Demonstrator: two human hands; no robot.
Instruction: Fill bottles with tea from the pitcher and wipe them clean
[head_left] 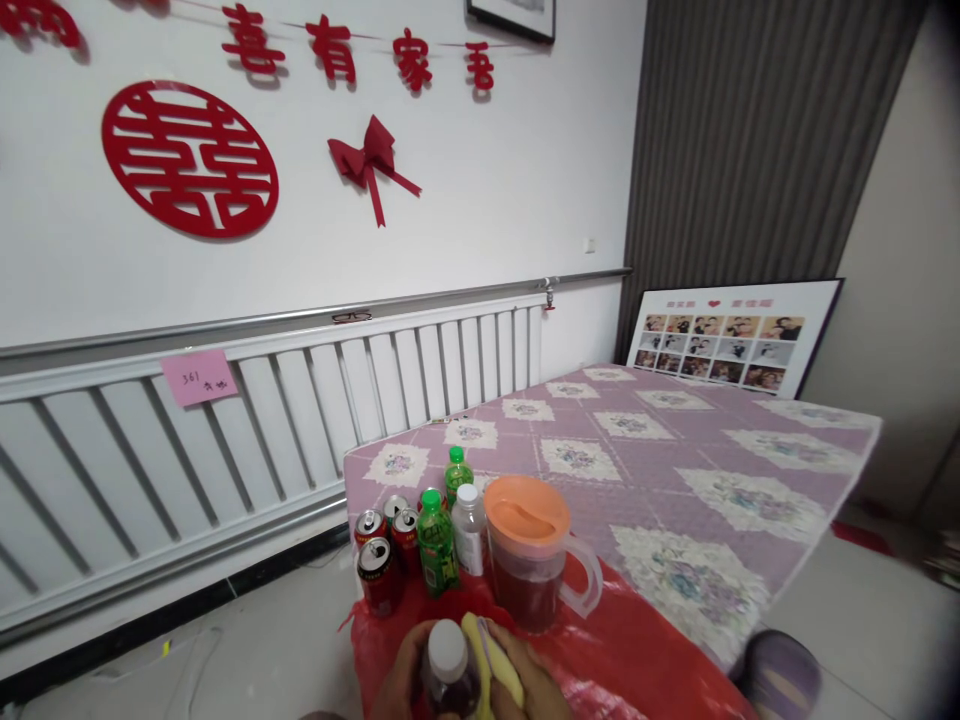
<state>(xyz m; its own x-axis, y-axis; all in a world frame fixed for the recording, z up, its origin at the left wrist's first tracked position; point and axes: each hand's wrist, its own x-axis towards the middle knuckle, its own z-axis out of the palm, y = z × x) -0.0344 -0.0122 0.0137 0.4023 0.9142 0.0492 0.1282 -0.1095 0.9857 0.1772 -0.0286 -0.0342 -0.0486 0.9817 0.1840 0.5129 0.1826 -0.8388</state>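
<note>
At the bottom edge, my left hand (pixel 401 675) is wrapped round a small bottle with a white cap (pixel 448 668) holding dark liquid. My right hand (pixel 534 685) presses a yellow cloth (pixel 489 672) against that bottle. Just beyond stands a clear pitcher with an orange lid (pixel 534 553), filled with dark red drink, on a red plastic sheet (pixel 637 655). To its left are two green bottles (pixel 436 543), a clear white-capped bottle (pixel 470 530) and several red cans (pixel 379 575).
The purple patterned tablecloth (pixel 660 450) covers a long table running back to the right. A white slatted radiator cover (pixel 262 420) lines the wall at left, with a pink note (pixel 199 377). A framed photo board (pixel 731 340) leans at the far end.
</note>
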